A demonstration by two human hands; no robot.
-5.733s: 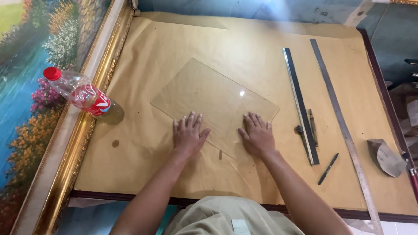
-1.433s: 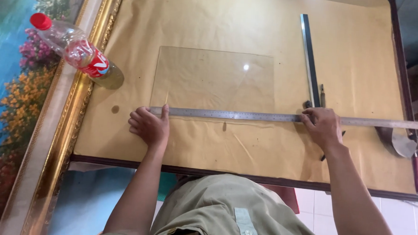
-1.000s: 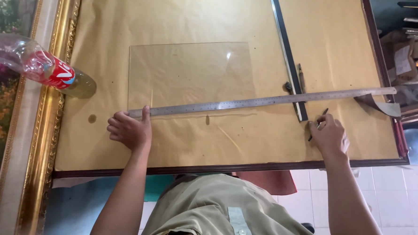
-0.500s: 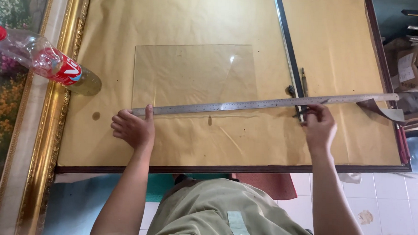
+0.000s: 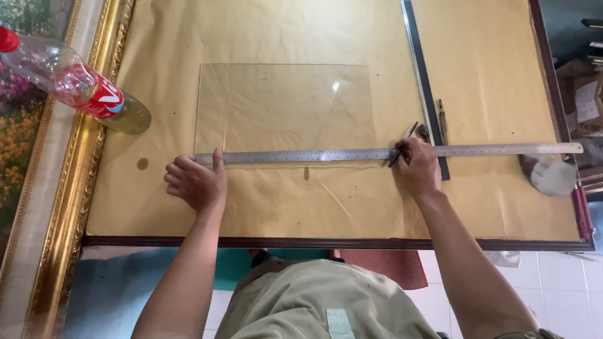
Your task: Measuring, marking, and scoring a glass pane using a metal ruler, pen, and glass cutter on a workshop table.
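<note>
A clear rectangular glass sheet [image 5: 287, 108] lies flat on the brown paper-covered table [image 5: 287, 26]. Across its near edge lies a long steel ruler [image 5: 316, 155], reaching right to the table's side. My left hand [image 5: 194, 182] presses down on the ruler's left end by the sheet's near left corner. My right hand [image 5: 417, 169] grips a dark pen-like tool [image 5: 401, 145] with its tip at the ruler, just past the sheet's near right corner.
A plastic bottle [image 5: 68, 81] with a red cap lies on a gilded picture frame [image 5: 94, 113] at the left. A second long straightedge [image 5: 424, 80] runs up the table at the right, with a small tool [image 5: 442, 118] beside it. A pale lump [image 5: 550, 177] sits at the ruler's right end.
The ruler was brought onto the glass's near edge. My right hand slid left along it from its right end and now holds the dark tool at the sheet's corner. Left hand stayed.
</note>
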